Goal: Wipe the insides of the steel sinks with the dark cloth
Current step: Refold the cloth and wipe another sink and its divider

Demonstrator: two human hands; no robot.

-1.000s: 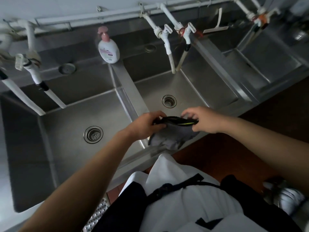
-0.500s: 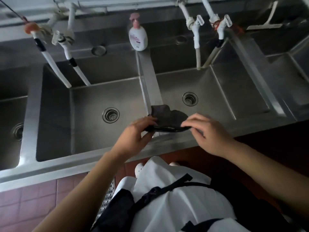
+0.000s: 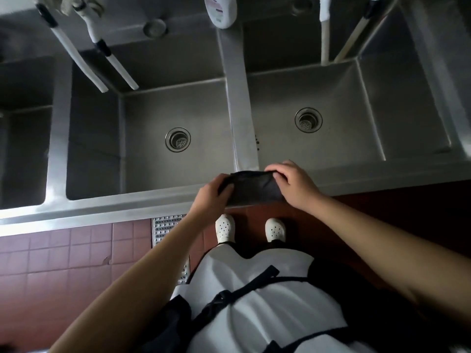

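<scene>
While both hands (image 3: 211,193) (image 3: 295,186) grip the folded cloth (image 3: 254,188) mid-frame over the front rim, sinks (image 3: 153,164) look unwiped so far.

Long steel sink unit (image 3: 142,203) with flat front edge. Middle sink (image 3: 153,159) and right sink (image 3: 356,128) side by side, thin steel strip (image 3: 235,98) between them. Part of third sink (image 3: 23,138) at left edge. Round drain (image 3: 178,139) in middle sink floor, round drain (image 3: 308,120) in right sink floor. White soap bottle (image 3: 222,11) stands on back end of strip. Below front edge: pink tiled floor (image 3: 63,253), metal floor grate (image 3: 165,228) with holes, two white shoes (image 3: 225,228) on floor.
</scene>
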